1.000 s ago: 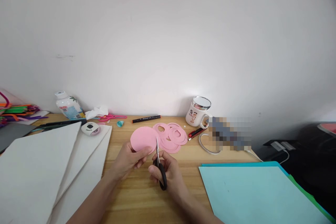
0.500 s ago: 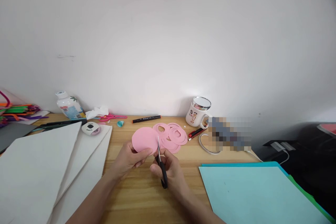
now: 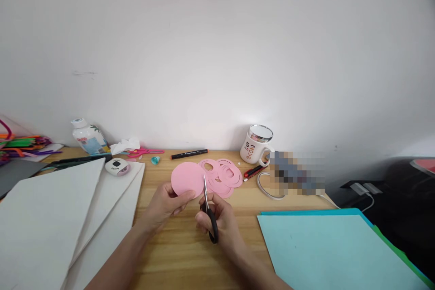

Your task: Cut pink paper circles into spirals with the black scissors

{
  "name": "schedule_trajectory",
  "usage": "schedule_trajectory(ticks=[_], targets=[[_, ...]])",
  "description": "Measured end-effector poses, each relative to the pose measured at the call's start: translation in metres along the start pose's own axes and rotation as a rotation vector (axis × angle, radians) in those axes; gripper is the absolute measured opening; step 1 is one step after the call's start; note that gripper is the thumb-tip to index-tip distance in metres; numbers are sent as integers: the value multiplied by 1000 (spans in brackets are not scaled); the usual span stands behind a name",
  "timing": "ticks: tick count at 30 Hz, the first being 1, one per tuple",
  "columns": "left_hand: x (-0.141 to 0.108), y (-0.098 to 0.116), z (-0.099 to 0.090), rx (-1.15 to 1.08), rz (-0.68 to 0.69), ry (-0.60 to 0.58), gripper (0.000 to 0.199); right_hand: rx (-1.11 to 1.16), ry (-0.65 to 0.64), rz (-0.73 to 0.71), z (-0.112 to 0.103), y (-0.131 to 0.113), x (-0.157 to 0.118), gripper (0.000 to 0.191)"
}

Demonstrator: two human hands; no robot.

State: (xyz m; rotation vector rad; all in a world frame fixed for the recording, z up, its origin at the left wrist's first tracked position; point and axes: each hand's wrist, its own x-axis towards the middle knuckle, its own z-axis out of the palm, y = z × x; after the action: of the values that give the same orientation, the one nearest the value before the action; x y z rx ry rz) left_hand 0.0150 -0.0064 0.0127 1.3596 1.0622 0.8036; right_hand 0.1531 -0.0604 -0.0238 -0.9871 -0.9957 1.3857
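A round pink paper disc (image 3: 187, 178) is pinched at its lower edge by my left hand (image 3: 168, 204), thumb on top. My right hand (image 3: 219, 219) grips black-handled scissors (image 3: 213, 226), their blades pointing away from me along the disc's right edge. Whether the blades are parted is hard to make out. Just behind and to the right, several pink paper rings (image 3: 231, 173) with holes cut in them lie overlapping on the wooden table (image 3: 190, 253).
A black marker (image 3: 189, 154), pink scissors (image 3: 146, 151) and a white mug (image 3: 252, 148) stand or lie along the wall. White boards (image 3: 44, 217) cover the left side; light blue sheets (image 3: 326, 244) lie at the right. A white bottle (image 3: 89, 138) leans at back left.
The pink disc has turned and tilted slightly, its top edge a little higher. My right hand and the scissors have shifted very slightly to the right.
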Motion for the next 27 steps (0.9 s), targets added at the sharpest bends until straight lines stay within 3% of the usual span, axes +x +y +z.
schedule_trajectory(ticks=[11, 16, 27], targets=[[-2, 3, 1, -59, 5, 24, 33, 32, -4, 25, 2, -4, -1, 35], [-2, 1, 3, -120, -30, -67, 32, 22, -12, 23, 4, -2, -2, 35], [-4, -3, 4, -40, -9, -51, 26, 40, -58, -19, 3, -4, -1, 44]])
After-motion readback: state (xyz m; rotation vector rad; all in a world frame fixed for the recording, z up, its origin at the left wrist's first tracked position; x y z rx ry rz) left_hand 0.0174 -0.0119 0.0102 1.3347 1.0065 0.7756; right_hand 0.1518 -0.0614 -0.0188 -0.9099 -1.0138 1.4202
